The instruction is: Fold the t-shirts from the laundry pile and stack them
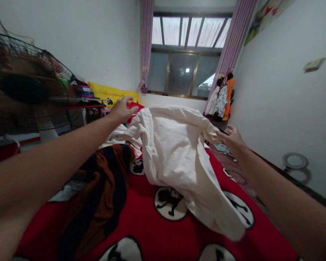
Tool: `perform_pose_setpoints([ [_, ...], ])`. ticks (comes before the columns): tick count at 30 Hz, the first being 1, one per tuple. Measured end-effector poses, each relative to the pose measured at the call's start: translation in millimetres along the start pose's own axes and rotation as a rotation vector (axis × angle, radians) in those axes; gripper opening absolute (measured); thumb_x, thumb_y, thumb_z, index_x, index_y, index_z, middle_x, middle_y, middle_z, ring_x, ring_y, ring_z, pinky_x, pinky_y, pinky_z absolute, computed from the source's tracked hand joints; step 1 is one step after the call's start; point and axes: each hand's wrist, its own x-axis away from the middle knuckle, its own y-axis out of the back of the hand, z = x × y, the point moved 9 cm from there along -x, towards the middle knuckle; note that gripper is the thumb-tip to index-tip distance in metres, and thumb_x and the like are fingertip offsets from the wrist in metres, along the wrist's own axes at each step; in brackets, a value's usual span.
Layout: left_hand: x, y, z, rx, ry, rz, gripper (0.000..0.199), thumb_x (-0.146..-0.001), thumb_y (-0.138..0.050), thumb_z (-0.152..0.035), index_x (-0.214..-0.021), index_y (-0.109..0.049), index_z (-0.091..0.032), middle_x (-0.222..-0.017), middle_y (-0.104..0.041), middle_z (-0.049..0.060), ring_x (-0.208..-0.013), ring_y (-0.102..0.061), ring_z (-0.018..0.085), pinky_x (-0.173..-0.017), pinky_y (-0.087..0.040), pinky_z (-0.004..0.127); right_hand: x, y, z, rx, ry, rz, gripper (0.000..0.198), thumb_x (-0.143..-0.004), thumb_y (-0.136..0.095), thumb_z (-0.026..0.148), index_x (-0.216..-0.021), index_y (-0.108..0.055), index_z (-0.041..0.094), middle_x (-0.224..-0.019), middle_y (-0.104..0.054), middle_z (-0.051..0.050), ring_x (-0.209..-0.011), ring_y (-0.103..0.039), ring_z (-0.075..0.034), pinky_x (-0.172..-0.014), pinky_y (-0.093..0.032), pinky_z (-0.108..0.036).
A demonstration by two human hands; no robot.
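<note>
The white shirt (pixel 174 148) spreads over the red blanket (pixel 141 203), near its right edge. The left hand (pixel 122 110) has parted fingers just beside one shoulder; the right hand (pixel 234 139) pinches the other.

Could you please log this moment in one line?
left hand: open beside white shirt | right hand: touching shirt, grip unclear | shirt: spread over red blanket

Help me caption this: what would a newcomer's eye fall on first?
Probably the white garment, spread at centre between the left hand and the right hand. The red cover beneath it, with pale roundels, may come next, then the window behind, between purple curtains.
</note>
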Motion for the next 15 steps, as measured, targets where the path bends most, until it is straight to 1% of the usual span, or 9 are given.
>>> perform_pose_setpoints([
  [1, 7, -21, 7, -0.02, -0.022, 0.063, 0.049, -0.087, -0.053, -0.035, -0.129, -0.048, -0.011, -0.122, -0.059, 0.012, -0.103, -0.058, 0.023, -0.087, -0.045, 0.032, 1, -6, -21, 0.029, -0.057, -0.005, 0.076, -0.071, -0.071, 0.034, -0.135, -0.039, 0.009, -0.131, -0.054, -0.021, -0.104, -0.062, -0.024, -0.08, -0.053, -0.032],
  [2, 20, -42, 16, -0.019, -0.04, 0.129, 0.045, -0.085, -0.055, -0.034, -0.123, -0.054, -0.01, -0.117, -0.063, 0.012, -0.1, -0.059, 0.022, -0.084, -0.046, 0.03, 6, -13, -38, 0.057, -0.05, 0.023, 0.072, -0.072, -0.069, 0.038, -0.132, -0.042, 0.01, -0.132, -0.053, -0.021, -0.111, -0.059, -0.027, -0.087, -0.051, -0.035],
  [5, 75, -99, 42, -0.013, -0.057, 0.33, 0.036, -0.075, -0.063, -0.032, -0.105, -0.067, -0.011, -0.095, -0.071, 0.007, -0.083, -0.064, 0.02, -0.072, -0.047, 0.025, 48, -30, -83, 0.21, 0.049, 0.194, 0.063, -0.071, -0.065, 0.049, -0.121, -0.053, 0.014, -0.129, -0.056, -0.018, -0.12, -0.053, -0.033, -0.097, -0.045, -0.047],
  [7, 117, -136, 47, -0.041, -0.081, 0.537, 0.031, -0.076, -0.061, -0.038, -0.092, -0.071, -0.013, -0.078, -0.071, 0.004, -0.071, -0.064, 0.018, -0.064, -0.045, 0.023, 84, -36, -104, 0.331, 0.097, 0.32, 0.06, -0.071, -0.063, 0.054, -0.117, -0.056, 0.015, -0.125, -0.059, -0.017, -0.117, -0.055, -0.033, -0.098, -0.043, -0.049],
  [9, 153, -162, 41, -0.094, -0.122, 0.71, 0.034, -0.08, -0.056, -0.046, -0.084, -0.071, -0.016, -0.07, -0.068, 0.003, -0.067, -0.063, 0.017, -0.061, -0.042, 0.023, 112, -38, -111, 0.433, 0.145, 0.401, 0.062, -0.072, -0.061, 0.056, -0.118, -0.056, 0.016, -0.124, -0.06, -0.016, -0.115, -0.056, -0.032, -0.1, -0.042, -0.048],
  [10, 164, -169, 35, -0.126, -0.138, 0.737, 0.036, -0.081, -0.055, -0.049, -0.086, -0.07, -0.017, -0.071, -0.068, 0.003, -0.069, -0.063, 0.018, -0.061, -0.042, 0.023, 122, -37, -111, 0.474, 0.172, 0.422, 0.063, -0.073, -0.061, 0.056, -0.121, -0.054, 0.015, -0.125, -0.059, -0.016, -0.116, -0.056, -0.032, -0.101, -0.041, -0.046],
  [11, 171, -172, 28, -0.154, -0.153, 0.715, 0.036, -0.081, -0.056, -0.05, -0.091, -0.069, -0.018, -0.076, -0.069, 0.003, -0.073, -0.064, 0.019, -0.062, -0.043, 0.023, 127, -35, -109, 0.51, 0.201, 0.432, 0.064, -0.074, -0.06, 0.055, -0.124, -0.052, 0.015, -0.127, -0.057, -0.016, -0.117, -0.055, -0.031, -0.102, -0.041, -0.045],
  [13, 175, -171, 10, -0.211, -0.203, 0.604, 0.039, -0.08, -0.06, -0.046, -0.108, -0.063, -0.02, -0.093, -0.068, 0.005, -0.085, -0.064, 0.021, -0.069, -0.045, 0.026, 130, -31, -103, 0.565, 0.254, 0.42, 0.064, -0.077, -0.058, 0.05, -0.13, -0.047, 0.016, -0.132, -0.054, -0.015, -0.12, -0.053, -0.029, -0.102, -0.04, -0.043],
  [15, 180, -170, -12, -0.261, -0.31, 0.531, 0.04, -0.082, -0.059, -0.037, -0.119, -0.057, -0.023, -0.107, -0.063, 0.007, -0.093, -0.062, 0.022, -0.075, -0.046, 0.028, 126, -24, -100, 0.616, 0.278, 0.386, 0.06, -0.079, -0.055, 0.043, -0.133, -0.045, 0.017, -0.134, -0.052, -0.014, -0.12, -0.052, -0.028, -0.101, -0.041, -0.041],
])
